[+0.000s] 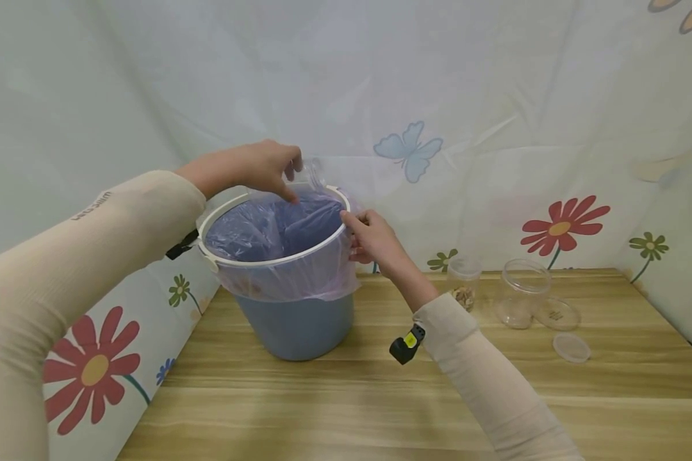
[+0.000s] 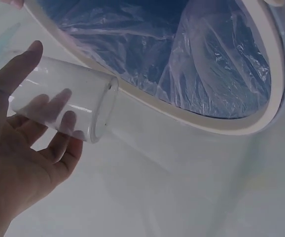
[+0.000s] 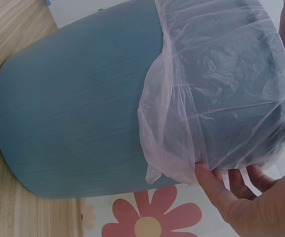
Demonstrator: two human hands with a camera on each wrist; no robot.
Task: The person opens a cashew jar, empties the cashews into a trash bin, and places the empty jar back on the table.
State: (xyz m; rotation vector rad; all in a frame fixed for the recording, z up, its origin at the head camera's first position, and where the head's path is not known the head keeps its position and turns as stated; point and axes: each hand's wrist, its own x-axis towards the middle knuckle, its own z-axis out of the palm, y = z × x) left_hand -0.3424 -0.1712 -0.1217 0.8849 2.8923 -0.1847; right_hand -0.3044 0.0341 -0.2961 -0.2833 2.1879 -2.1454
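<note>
Tipping a clear jar (image 2: 63, 103) over the blue bin (image 1: 294, 320), the left hand (image 1: 254, 168) curls round it while the right hand (image 1: 375, 243) grips the bin's bag-lined rim (image 1: 277, 259). Best done, I judge, with the jar's mouth held inside the rim.

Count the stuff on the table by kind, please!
Bins: 1
Bin bags: 1
Clear jars: 3, one in the left hand, one with bits inside, one empty
Lids: 2
Total: 7

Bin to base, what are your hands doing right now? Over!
Left hand holds clear jar tipped at bin rim. Right hand grips bag-covered rim. Nothing blocking.
</note>
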